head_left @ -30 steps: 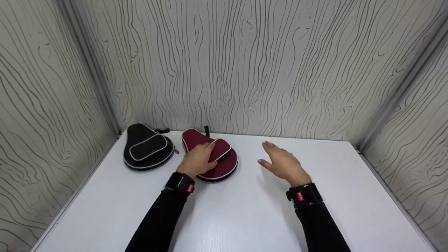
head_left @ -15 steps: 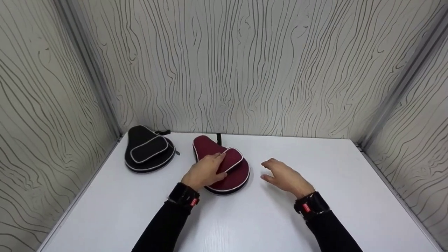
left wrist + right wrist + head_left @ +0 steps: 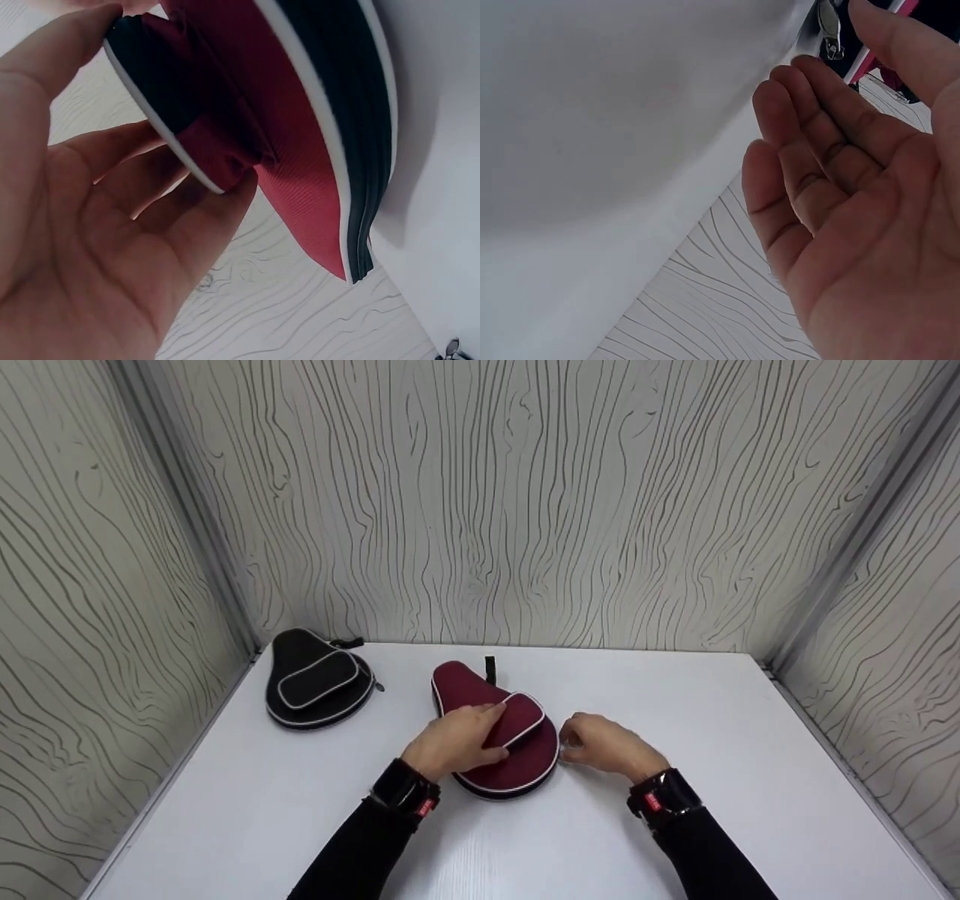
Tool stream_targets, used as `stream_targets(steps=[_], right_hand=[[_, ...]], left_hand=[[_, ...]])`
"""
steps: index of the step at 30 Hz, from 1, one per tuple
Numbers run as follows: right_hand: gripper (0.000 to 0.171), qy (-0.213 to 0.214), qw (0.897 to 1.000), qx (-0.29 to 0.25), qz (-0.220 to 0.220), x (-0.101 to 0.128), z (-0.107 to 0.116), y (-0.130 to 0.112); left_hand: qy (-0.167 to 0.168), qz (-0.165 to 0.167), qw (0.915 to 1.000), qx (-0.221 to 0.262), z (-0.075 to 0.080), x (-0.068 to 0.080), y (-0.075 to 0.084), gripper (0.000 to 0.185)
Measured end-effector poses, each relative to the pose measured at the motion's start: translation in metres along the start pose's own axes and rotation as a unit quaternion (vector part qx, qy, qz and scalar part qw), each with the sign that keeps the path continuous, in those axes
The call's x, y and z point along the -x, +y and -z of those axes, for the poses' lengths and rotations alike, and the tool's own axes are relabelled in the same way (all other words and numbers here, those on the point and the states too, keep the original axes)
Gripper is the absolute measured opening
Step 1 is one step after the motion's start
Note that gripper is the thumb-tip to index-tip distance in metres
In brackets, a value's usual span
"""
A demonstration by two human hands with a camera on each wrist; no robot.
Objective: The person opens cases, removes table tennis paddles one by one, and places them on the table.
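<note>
A dark red table tennis paddle case (image 3: 529, 765) with white piping lies on the white table in the head view. My left hand (image 3: 459, 741) grips its raised pocket (image 3: 161, 97); in the left wrist view, thumb and fingers pinch the pocket from opposite sides. My right hand (image 3: 606, 746) is at the case's right edge, fingers bent. In the right wrist view, a metal zipper pull (image 3: 829, 21) hangs from the case's dark side band, between thumb and fingertips, with a gap around it. A short black strap (image 3: 490, 669) sticks up behind the case.
A black paddle case (image 3: 319, 682) of the same shape lies at the table's back left. Its zipper pull (image 3: 379, 687) points right. Wood-patterned panels (image 3: 480, 510) enclose the back and both sides of the table (image 3: 712, 720).
My left hand has slid the red case right and toward me. My right hand has come down to the case's right edge, and its fingers have bent. The black case stays put.
</note>
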State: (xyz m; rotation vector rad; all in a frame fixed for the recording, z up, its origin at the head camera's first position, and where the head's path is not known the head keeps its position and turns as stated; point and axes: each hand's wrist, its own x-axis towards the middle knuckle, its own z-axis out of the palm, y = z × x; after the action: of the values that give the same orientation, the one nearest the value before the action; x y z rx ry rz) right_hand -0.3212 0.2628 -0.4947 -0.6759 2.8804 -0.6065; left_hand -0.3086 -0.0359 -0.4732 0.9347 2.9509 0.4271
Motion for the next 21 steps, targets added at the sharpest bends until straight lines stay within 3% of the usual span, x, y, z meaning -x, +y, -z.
stream_targets(steps=[5,10,15,21], right_hand=[[0.007,-0.018,1.0,-0.013,0.001,0.001,0.0,-0.001],[0.005,-0.033,0.998,-0.03,-0.035,0.002,-0.002,-0.006],[0.006,-0.017,0.997,-0.007,-0.073,0.004,-0.004,-0.013],[0.009,-0.008,0.997,0.017,-0.074,0.005,-0.006,-0.016]], left_hand=[[-0.006,-0.005,0.9999,0.014,0.002,0.001,0.005,0.081],[-0.01,0.0,0.9999,0.013,0.004,0.001,0.008,0.08],[0.011,-0.002,0.9999,-0.001,0.001,0.0,0.012,0.078],[0.039,0.001,0.999,-0.022,-0.003,0.0,0.013,0.077]])
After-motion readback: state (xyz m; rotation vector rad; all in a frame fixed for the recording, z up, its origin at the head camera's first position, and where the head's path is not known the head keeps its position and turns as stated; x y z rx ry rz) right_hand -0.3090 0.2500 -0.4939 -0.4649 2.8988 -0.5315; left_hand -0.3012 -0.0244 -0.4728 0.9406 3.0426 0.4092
